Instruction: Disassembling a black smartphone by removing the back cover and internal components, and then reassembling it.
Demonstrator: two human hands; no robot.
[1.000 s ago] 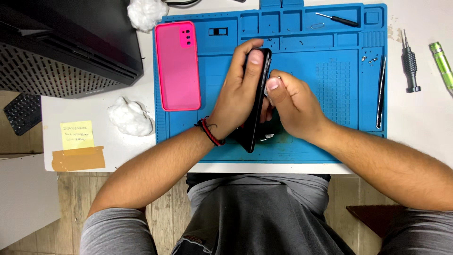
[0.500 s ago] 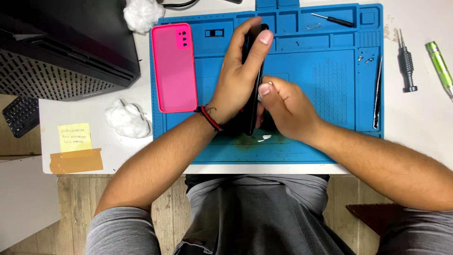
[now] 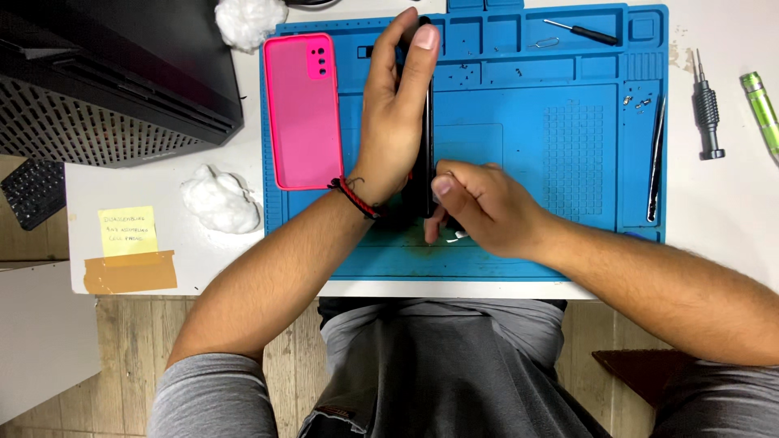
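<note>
1. The right hand [image 3: 479,207] lies nearest, knuckles up on the blue mat [image 3: 568,243], fingers pinched at the lower end of the black phone [image 3: 423,154].
2. The left hand [image 3: 393,113] wraps the phone, held on edge, fingers stretched along it (thumb tip at its top).
3. Further left lies a pink case [image 3: 304,109], apart from both hands.

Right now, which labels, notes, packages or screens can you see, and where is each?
Sticky note: small yellow square with handwriting, near left corner of the white table.
Tape strip: tan rectangle just below the note.
No packages in view, and no screen face showing.
</note>
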